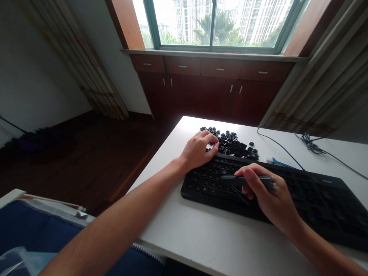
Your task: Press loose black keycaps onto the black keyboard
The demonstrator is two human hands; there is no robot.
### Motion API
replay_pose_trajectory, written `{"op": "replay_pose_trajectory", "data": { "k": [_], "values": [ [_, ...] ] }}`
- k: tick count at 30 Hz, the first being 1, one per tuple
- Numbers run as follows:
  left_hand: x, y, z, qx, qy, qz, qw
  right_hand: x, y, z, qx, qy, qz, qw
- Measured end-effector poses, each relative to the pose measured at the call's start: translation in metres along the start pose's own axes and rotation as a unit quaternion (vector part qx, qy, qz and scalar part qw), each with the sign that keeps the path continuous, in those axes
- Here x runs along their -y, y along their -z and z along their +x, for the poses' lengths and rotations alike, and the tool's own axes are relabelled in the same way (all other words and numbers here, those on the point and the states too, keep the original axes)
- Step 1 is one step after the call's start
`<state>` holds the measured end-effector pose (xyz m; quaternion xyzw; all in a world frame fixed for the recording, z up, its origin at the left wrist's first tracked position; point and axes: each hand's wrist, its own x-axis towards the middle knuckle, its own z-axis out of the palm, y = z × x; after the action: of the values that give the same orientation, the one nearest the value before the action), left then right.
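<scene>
Lying slantwise across the white, smooth-topped table (207, 237) is one black plastic keyboard (316, 199) — long, flat and matte, its left part showing bare sockets where key caps have come off. Just beyond its far left edge sits one loose heap of small black key caps (237, 145), squarish and too many and too small to count, some touching the keyboard's rim.

Two bare hands are at work. The left hand (199, 149) rests palm down at the keyboard's far left corner, fingers curled narrowly, the tips pinched among the nearest caps of the heap; whether a cap is actually held between them cannot be told. The right hand (270, 197) hovers over the middle of the keyboard, closed firmly around one slim dark tool (244, 181) with a straight handle, thumb laid along its top, and thin wire prongs hanging from it down toward the keys.

One thin blue tool (280, 163) lies on the table just past the keyboard, near one dark cable (310, 143) that loops and tangles toward the right. Beyond the table stand a reddish-brown wooden cabinet (212, 84) with four drawers and a window (214, 23) — glass in a green frame.
</scene>
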<state>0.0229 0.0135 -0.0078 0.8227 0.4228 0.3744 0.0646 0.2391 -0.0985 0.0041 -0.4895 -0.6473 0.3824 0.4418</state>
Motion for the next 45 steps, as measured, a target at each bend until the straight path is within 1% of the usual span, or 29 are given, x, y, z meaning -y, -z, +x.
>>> {"op": "replay_pose_trajectory", "data": {
  "k": [3, 6, 9, 11, 13, 16, 18, 21, 23, 25, 27, 30, 33, 35, 39, 43, 45],
  "values": [
    [-0.003, 0.007, -0.004, 0.026, -0.02, -0.034, 0.999, 0.0, 0.002, 0.004, 0.004, -0.007, 0.004, 1.0],
    [-0.01, 0.019, -0.013, 0.065, -0.052, -0.097, 0.992, -0.002, 0.003, 0.008, -0.007, -0.015, 0.032, 0.999],
    [-0.021, 0.032, -0.022, 0.099, -0.097, -0.14, 0.98, -0.005, 0.003, 0.011, -0.036, -0.031, 0.095, 0.994],
    [-0.027, 0.036, -0.025, 0.112, -0.127, -0.153, 0.974, -0.007, 0.003, 0.011, -0.048, -0.03, 0.148, 0.987],
    [-0.033, 0.036, -0.026, 0.114, -0.126, -0.166, 0.971, -0.009, 0.003, 0.009, -0.047, -0.021, 0.184, 0.982],
    [-0.037, 0.032, -0.027, 0.107, -0.086, -0.199, 0.97, -0.01, 0.004, 0.006, -0.022, -0.005, 0.188, 0.982],
    [-0.037, 0.031, -0.028, 0.105, -0.054, -0.242, 0.963, -0.009, 0.008, 0.006, -0.009, 0.004, 0.17, 0.985],
    [-0.036, 0.031, -0.028, 0.122, -0.015, -0.325, 0.938, -0.006, 0.019, 0.01, 0.007, 0.005, 0.124, 0.992],
    [-0.036, 0.032, -0.028, 0.126, -0.008, -0.355, 0.926, -0.002, 0.028, 0.014, 0.049, 0.001, 0.096, 0.994],
    [-0.037, 0.031, -0.029, 0.111, -0.013, -0.349, 0.931, 0.002, 0.036, 0.018, 0.09, 0.007, 0.068, 0.994],
    [-0.038, 0.031, -0.03, 0.086, -0.022, -0.315, 0.945, 0.005, 0.041, 0.02, 0.103, 0.037, 0.021, 0.994],
    [-0.04, 0.03, -0.032, 0.068, -0.056, -0.269, 0.959, 0.006, 0.039, 0.021, 0.088, 0.13, -0.081, 0.984],
    [-0.04, 0.03, -0.034, 0.084, -0.111, -0.263, 0.955, 0.003, 0.03, 0.017, 0.087, 0.227, -0.155, 0.958],
    [-0.039, 0.031, -0.035, 0.09, -0.13, -0.253, 0.954, 0.001, 0.024, 0.014, 0.088, 0.268, -0.184, 0.941],
    [-0.035, 0.03, -0.035, 0.077, -0.173, -0.2, 0.961, 0.0, 0.02, 0.009, 0.083, 0.299, -0.233, 0.922],
    [-0.033, 0.029, -0.035, 0.088, -0.234, -0.143, 0.958, 0.001, 0.016, 0.006, 0.075, 0.336, -0.278, 0.897],
    [-0.033, 0.029, -0.034, 0.08, -0.253, -0.123, 0.956, 0.0, 0.012, 0.005, 0.076, 0.347, -0.292, 0.888]
  ]
}}
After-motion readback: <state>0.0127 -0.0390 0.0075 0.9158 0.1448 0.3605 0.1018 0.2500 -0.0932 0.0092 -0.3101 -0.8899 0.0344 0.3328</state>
